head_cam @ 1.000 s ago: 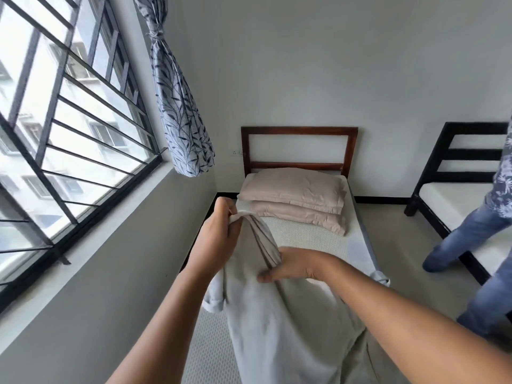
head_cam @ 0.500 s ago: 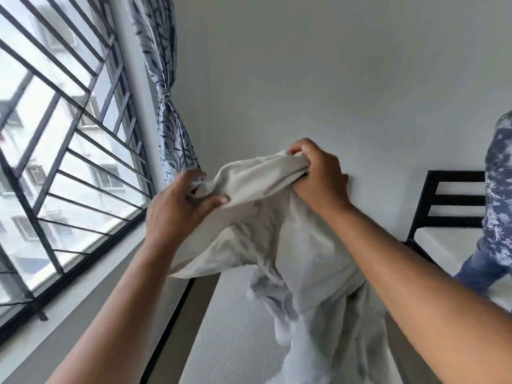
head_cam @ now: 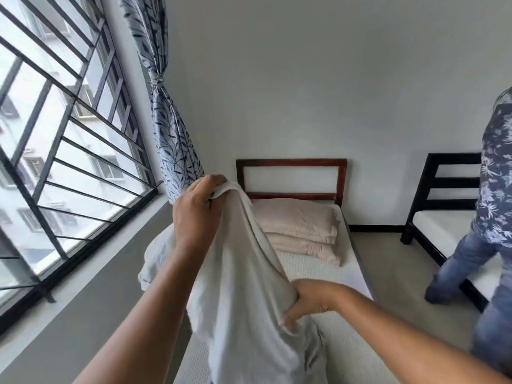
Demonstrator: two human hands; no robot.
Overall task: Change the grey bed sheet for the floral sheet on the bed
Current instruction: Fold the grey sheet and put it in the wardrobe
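The grey bed sheet hangs bunched in the air over the bare white mattress of the bed. My left hand grips its top edge, raised near the curtain. Lower down and to the right, my right hand grips a fold of the same sheet. Two beige pillows lie stacked at the head of the bed below the brown headboard. No floral sheet is in view.
A barred window and a grey wall run close along the bed's left side, with a tied patterned curtain. To the right a person in jeans stands beside a second, black-framed bed.
My right hand has dropped from the sheet's top edge to a lower fold. My left hand still holds the top. The camera has tilted down, so the pillows and headboard show again.
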